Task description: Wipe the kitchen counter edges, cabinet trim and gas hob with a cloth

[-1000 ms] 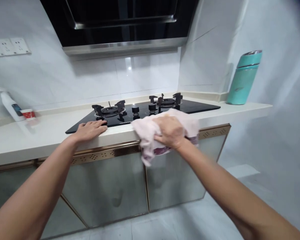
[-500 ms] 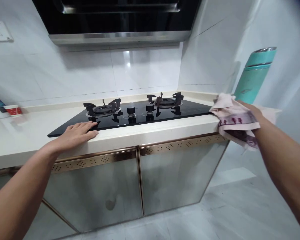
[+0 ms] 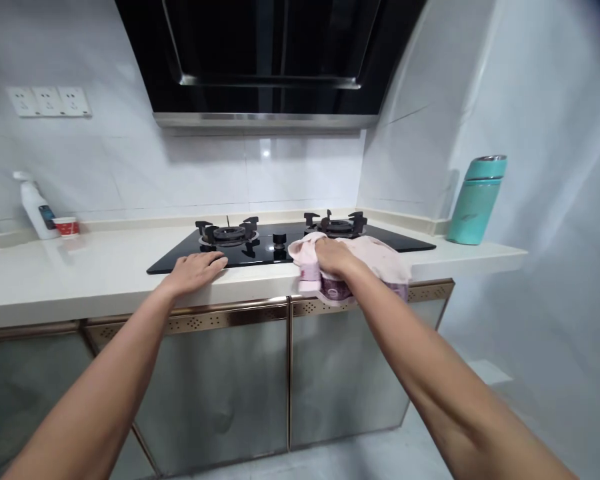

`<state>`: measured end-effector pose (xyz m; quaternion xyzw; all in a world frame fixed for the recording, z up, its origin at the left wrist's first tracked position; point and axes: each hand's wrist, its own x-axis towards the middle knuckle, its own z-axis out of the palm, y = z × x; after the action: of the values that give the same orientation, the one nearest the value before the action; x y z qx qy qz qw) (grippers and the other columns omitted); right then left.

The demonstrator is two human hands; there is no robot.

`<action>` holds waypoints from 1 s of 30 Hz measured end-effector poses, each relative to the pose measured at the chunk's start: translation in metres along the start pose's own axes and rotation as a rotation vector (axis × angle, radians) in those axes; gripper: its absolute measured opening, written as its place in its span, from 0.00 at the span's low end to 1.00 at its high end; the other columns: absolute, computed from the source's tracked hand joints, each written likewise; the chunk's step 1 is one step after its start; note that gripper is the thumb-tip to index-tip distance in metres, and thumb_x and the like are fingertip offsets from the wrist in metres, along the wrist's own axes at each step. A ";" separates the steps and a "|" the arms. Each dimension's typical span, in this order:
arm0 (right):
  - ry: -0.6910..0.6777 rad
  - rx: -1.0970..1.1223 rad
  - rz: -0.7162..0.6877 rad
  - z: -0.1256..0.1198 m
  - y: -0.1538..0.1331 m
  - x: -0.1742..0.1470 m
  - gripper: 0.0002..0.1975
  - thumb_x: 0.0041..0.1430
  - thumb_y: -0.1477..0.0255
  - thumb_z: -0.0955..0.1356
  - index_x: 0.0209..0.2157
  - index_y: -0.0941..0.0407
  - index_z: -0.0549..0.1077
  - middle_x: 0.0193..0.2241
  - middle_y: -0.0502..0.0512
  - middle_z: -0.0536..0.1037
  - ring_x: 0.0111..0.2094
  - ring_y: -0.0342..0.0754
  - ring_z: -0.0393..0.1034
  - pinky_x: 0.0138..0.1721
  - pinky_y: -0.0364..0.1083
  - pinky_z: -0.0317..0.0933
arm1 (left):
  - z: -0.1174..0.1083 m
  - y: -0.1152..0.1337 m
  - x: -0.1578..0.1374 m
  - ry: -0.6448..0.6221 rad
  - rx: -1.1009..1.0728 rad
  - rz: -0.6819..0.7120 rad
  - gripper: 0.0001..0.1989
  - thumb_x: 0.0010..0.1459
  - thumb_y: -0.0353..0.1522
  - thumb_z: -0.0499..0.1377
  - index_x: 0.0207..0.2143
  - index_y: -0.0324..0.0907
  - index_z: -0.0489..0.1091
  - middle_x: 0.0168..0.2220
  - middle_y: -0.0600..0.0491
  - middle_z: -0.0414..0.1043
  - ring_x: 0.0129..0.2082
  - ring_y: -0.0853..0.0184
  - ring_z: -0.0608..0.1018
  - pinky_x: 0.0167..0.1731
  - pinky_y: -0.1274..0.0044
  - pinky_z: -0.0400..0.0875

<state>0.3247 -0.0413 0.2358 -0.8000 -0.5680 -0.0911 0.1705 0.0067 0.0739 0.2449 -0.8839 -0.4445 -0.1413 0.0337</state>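
- Left hand: laid palm down, fingers extended, at the front edge of the black gas hob.
- Right hand: closed on the pink cloth, fingers partly hidden in folds.
- Pink cloth: lies across the front edge of the countertop, patterned border hanging down.
- Turquoise bottle: stands at the countertop's right end.
- Range hood: above the hob.

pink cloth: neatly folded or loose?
Loose. The pink cloth is bunched around the fingers of the right hand, and its purple border hangs unevenly over the counter's front edge.
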 end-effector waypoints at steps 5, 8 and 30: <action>0.030 -0.007 -0.002 -0.002 -0.035 -0.023 0.32 0.70 0.61 0.51 0.60 0.69 0.68 0.60 0.75 0.69 0.59 0.65 0.65 0.57 0.58 0.58 | 0.003 -0.002 0.002 0.027 -0.063 -0.003 0.36 0.64 0.56 0.37 0.62 0.51 0.68 0.66 0.52 0.66 0.66 0.50 0.66 0.63 0.56 0.57; 0.051 -0.019 -0.064 0.002 -0.060 -0.040 0.27 0.69 0.65 0.53 0.57 0.65 0.71 0.57 0.72 0.71 0.57 0.62 0.66 0.57 0.57 0.58 | 0.006 -0.006 0.004 0.065 -0.107 0.004 0.37 0.63 0.58 0.39 0.60 0.50 0.70 0.63 0.49 0.70 0.63 0.48 0.69 0.61 0.54 0.58; 0.220 0.020 0.028 -0.007 0.085 -0.024 0.29 0.70 0.57 0.52 0.57 0.53 0.74 0.62 0.61 0.70 0.64 0.59 0.62 0.64 0.64 0.52 | 0.041 0.130 -0.010 0.347 0.323 0.565 0.35 0.54 0.55 0.63 0.58 0.46 0.66 0.61 0.42 0.66 0.63 0.45 0.64 0.61 0.52 0.55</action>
<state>0.3967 -0.0899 0.2195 -0.7912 -0.5356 -0.1703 0.2411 0.1138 -0.0043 0.2114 -0.9180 -0.1872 -0.2022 0.2854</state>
